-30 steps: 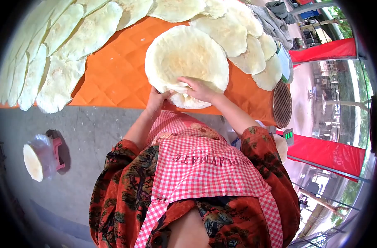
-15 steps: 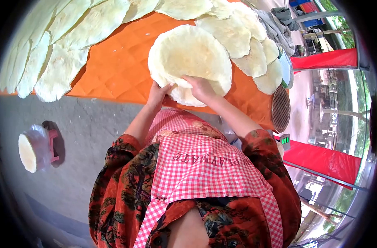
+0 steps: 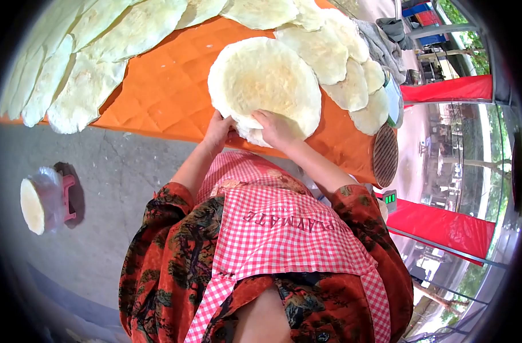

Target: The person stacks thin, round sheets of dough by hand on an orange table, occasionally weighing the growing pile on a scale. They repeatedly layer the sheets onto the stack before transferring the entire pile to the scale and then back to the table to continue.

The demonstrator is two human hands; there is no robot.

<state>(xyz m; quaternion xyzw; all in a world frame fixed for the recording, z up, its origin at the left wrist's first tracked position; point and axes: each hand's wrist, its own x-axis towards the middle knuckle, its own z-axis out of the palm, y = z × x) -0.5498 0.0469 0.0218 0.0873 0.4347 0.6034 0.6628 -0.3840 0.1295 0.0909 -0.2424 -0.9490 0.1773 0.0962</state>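
A pale round flatbread (image 3: 267, 74), apparently on top of a stack, lies near the front edge of the orange-covered table (image 3: 164, 86). My left hand (image 3: 218, 131) grips its near left edge, with some fingers hidden under the rim. My right hand (image 3: 278, 130) holds the near edge a little further right, its thumb and fingers closed against the bread. Between the two hands the rim looks slightly bent and uneven.
More flatbreads (image 3: 141, 31) overlap along the table's left, far and right sides. A ridged round disc (image 3: 385, 155) is at the right corner, near grey cloth (image 3: 381, 46). On the floor at left, a plastic-wrapped round stack (image 3: 33, 206) rests by a pink stool (image 3: 69, 197).
The near part of the flatbread, lifted and folded between my hands before, now lies flatter. My right hand has shifted slightly towards me. The view has turned a little.
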